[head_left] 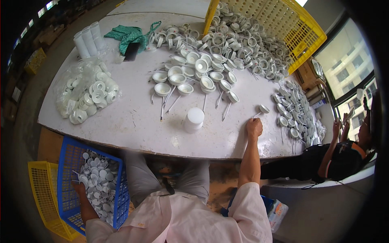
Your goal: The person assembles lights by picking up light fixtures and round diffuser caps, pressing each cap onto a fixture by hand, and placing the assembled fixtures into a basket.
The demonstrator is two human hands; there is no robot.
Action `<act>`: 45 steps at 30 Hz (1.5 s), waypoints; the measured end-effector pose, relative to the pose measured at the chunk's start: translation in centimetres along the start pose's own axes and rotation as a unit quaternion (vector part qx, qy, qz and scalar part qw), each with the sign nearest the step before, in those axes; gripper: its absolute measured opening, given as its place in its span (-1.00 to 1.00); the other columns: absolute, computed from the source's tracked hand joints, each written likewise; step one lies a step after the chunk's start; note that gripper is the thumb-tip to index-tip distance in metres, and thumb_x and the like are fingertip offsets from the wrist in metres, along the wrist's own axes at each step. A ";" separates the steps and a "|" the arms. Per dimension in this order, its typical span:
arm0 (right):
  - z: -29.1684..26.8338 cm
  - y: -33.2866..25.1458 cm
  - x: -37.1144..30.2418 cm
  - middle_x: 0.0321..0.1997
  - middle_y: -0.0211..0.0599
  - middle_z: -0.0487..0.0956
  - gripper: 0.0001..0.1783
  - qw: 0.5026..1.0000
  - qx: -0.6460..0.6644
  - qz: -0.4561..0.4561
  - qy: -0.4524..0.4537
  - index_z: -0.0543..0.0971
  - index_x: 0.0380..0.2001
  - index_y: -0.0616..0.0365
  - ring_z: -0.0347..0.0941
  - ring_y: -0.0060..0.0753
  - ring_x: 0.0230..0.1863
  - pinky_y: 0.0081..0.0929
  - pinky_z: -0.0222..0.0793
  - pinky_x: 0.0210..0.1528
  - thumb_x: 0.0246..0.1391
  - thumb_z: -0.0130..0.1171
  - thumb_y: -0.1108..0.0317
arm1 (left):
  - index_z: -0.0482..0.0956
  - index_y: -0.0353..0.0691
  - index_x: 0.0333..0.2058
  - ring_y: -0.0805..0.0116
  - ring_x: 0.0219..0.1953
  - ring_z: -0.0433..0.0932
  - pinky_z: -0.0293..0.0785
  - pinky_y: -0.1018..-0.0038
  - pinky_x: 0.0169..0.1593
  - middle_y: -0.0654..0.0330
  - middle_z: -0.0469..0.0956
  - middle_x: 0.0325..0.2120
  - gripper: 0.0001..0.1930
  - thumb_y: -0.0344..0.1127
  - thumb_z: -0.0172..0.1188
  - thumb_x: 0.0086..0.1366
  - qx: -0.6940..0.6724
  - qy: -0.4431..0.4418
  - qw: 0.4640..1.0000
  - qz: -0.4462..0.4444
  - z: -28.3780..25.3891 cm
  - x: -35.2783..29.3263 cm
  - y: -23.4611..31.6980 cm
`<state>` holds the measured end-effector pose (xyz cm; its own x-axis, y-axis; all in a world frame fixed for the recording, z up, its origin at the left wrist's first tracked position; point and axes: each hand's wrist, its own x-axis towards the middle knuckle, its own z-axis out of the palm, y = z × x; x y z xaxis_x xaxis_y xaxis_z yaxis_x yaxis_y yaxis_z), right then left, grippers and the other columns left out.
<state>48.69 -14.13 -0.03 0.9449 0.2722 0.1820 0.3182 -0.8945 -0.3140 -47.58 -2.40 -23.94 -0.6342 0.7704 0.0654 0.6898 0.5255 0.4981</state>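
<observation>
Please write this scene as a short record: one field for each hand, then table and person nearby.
Left hand: at blue basket, beside white round pieces; grip unclear
Right hand: closed on the lead of a white cup-shaped piece
Table centre: white cylinder; beyond it, clustered white cups with leads
Table left: clear bag with white rings; white tubes behind
Table far right: tilted yellow crate, ring-shaped pieces at its mouth
Person nearby: in dark clothing

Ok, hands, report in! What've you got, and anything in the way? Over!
Left hand at blue basket of white discs, grip unclear. Right hand holding white cup by its wire. White cylinder standing apart, nothing seems in the way.
</observation>
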 end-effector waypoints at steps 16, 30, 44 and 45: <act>-3.8 3.4 -28.7 -0.56 -0.41 0.54 -0.81 0.818 0.447 -0.066 -0.355 0.44 -0.39 0.25 0.40 -0.65 -0.54 -0.62 0.38 -0.45 0.13 0.16 0.34 | 0.03 -0.36 0.19 0.16 0.07 0.45 0.46 0.36 0.06 -0.18 0.30 0.11 -0.37 -0.44 0.18 0.24 -0.394 -0.751 0.519 0.109 -3.5 -37.7 42.0; -1.9 4.2 -33.4 -0.48 -0.46 0.58 -0.95 0.731 0.382 -0.186 -0.534 0.52 -0.39 0.20 0.38 -0.74 -0.41 -0.62 0.37 -0.30 0.07 0.18 0.47 | 0.09 -0.29 0.17 0.39 -0.04 0.45 0.47 0.48 -0.04 0.09 0.40 -0.06 -0.12 -0.48 0.44 -0.10 -0.324 -0.547 0.713 0.295 -5.2 -39.7 43.8; -4.6 -4.1 -24.3 -0.54 -0.34 0.53 -0.76 0.810 0.430 -0.174 -0.358 0.47 -0.37 0.22 0.42 -0.62 -0.53 -0.64 0.36 -0.45 0.01 0.29 0.31 | 0.14 -0.30 0.12 0.33 0.03 0.43 0.38 0.42 0.09 0.06 0.39 -0.03 -0.19 -0.51 0.42 -0.09 -0.415 -0.432 0.740 0.308 -3.7 -37.6 42.5; -4.0 -5.4 -22.5 -0.56 -0.38 0.49 -0.75 0.798 0.498 -0.132 -0.313 0.45 -0.38 0.19 0.39 -0.64 -0.57 -0.65 0.33 -0.51 0.01 0.29 0.29 | 0.13 -0.30 0.12 0.33 0.03 0.43 0.39 0.42 0.09 0.06 0.39 -0.03 -0.19 -0.52 0.41 -0.08 -0.412 -0.436 0.740 0.306 -3.8 -37.6 42.7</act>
<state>25.39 -16.82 1.34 0.5892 0.8071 -0.0384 0.1216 -0.1356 -0.9833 4.35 -10.29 -1.82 0.4219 0.9018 0.0931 0.0801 -0.1393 0.9870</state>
